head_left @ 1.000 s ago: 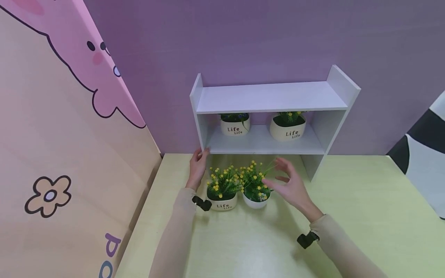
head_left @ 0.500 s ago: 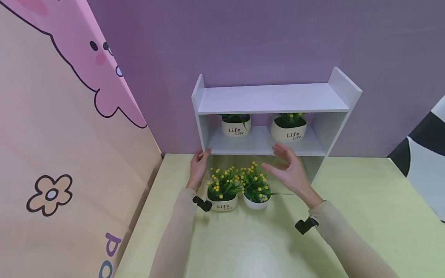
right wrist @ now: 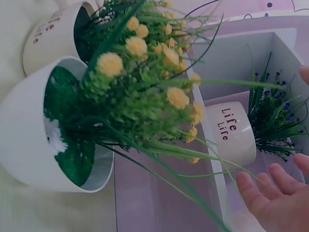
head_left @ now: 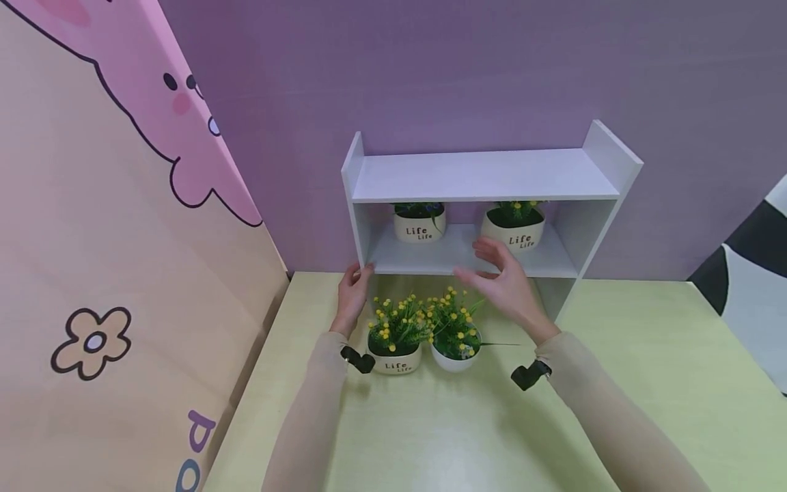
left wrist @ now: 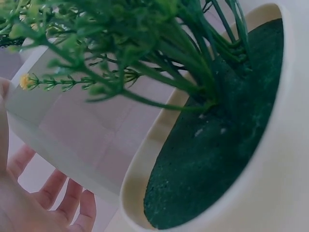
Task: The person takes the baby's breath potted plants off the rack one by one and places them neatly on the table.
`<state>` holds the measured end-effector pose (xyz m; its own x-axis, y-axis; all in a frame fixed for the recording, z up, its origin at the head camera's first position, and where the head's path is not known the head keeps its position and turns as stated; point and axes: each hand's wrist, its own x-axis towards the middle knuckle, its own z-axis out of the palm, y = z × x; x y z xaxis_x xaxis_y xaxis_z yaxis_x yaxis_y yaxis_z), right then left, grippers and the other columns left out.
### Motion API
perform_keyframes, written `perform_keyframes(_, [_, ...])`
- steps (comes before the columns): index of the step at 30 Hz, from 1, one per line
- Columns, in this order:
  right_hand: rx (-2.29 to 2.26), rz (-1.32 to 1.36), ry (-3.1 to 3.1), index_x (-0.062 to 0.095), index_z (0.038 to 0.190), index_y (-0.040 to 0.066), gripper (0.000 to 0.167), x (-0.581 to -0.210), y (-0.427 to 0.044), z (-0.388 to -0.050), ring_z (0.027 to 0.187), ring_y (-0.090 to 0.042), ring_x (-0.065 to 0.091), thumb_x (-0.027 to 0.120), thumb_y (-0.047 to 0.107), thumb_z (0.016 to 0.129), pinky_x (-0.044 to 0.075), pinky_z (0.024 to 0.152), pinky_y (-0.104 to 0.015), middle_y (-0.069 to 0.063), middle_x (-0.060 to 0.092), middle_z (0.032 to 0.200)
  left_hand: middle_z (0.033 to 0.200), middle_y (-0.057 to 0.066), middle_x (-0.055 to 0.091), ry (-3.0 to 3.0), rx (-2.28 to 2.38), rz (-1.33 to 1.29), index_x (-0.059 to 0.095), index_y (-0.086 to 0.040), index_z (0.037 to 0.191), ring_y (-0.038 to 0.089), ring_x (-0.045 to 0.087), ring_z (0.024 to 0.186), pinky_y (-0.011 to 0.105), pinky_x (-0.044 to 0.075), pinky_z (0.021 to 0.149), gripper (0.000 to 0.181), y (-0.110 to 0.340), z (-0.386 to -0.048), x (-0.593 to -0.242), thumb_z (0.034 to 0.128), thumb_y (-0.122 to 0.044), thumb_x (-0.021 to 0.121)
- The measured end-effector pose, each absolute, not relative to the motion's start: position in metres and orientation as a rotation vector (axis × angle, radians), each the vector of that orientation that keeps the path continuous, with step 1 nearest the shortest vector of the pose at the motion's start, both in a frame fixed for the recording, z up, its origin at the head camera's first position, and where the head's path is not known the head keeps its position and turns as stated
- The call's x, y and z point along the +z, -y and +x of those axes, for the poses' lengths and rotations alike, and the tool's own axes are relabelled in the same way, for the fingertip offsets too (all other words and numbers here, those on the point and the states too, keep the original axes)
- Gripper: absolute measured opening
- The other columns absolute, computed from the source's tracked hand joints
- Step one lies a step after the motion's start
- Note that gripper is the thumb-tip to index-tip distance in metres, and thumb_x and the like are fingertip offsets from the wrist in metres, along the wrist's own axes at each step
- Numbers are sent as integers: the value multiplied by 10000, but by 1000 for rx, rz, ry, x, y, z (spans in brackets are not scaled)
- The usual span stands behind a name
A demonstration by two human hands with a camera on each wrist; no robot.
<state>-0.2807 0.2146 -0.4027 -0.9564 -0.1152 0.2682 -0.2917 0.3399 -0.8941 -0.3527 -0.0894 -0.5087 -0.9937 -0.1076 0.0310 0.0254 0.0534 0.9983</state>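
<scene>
The table (head_left: pixel 430 437) carried the white shelf (head_left: pixel 486 174) along its back edge. 2 planters (head_left: pixel 420 230) stood near the ends of its inner board (head_left: pixel 424 258); a nearer planter (head_left: pixel 397 363) and white pot (head_left: pixel 453 363) sat before its front edge. The left hand (head_left: pixel 352 297) grasped the shelf's left edge; the right hand (head_left: pixel 507 283) hovered, fingers released, by the board's front edge. The step seemed a braced reach, likely next needing careful finger placement.

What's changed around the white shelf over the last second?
The right hand moved from beside the flowers of the white pot toward the white shelf, slightly leftward too, and holds nothing now. The left hand stayed on the shelf's left side; the pots stayed in place.
</scene>
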Motion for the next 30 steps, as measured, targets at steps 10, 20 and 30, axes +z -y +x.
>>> perform_keyframes(10, [1671, 337, 2476, 377, 1616, 55, 861, -397, -205, -306, 1537, -364, 407, 830, 345, 944, 417, 1218, -533, -172, 419, 1659, 1452, 189, 605, 2340, -1872, 62, 488, -162, 1564, 402, 601, 1309, 602, 512, 1065, 647, 89, -354, -508, 1071, -581, 516])
perform_keyframes(20, [1615, 283, 2575, 343, 1644, 55, 923, -386, -196, -329, 1531, -405, 430, 823, 407, 939, 401, 1226, -545, -199, 442, 1649, 1546, 172, 564, 2398, -1863, -26, 425, -227, 1631, 394, 583, 1378, 629, 496, 1091, 728, 90, -354, -492, 1032, -620, 551])
perform_keyframes(30, [1574, 233, 2627, 307, 1672, 94, 1011, -387, -188, -353, 1534, -396, 435, 833, 493, 907, 391, 1240, -526, -175, 404, 1690, 1590, 204, 526, 2253, -2063, -42, 440, -195, 1628, 398, 516, 1457, 634, 405, 1184, 668, 91, -358, -500, 1053, -492, 604])
